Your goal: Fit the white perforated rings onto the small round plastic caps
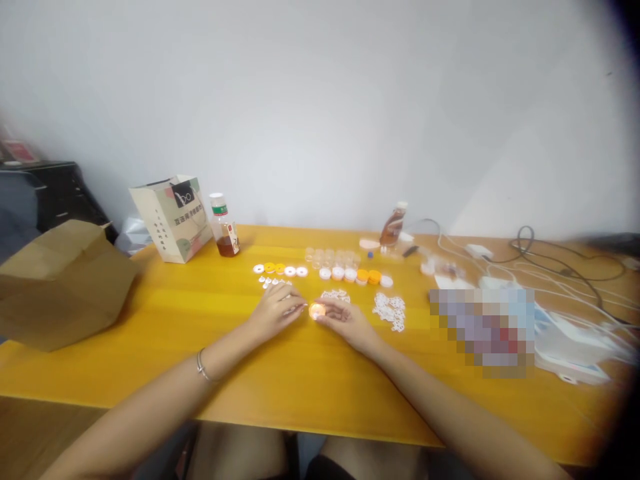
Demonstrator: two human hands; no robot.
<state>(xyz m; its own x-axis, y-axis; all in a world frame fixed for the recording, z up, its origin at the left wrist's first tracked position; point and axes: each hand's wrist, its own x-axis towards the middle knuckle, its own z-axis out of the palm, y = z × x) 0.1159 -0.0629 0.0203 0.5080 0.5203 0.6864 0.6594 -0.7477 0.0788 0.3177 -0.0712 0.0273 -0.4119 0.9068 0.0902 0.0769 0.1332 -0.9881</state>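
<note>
Dark square logo patch on paper bag (173, 217), pale letters resembling "bo", not certain. Below it, one line of larger dark characters plus vertical columns of small print, all too blurred to read. Green band and red-and-white label on capped bottle (225, 227), print illegible. Label on tilted bottle (393, 227) at back likewise unreadable. Pixelated block (483, 330) at right, nothing legible there.
</note>
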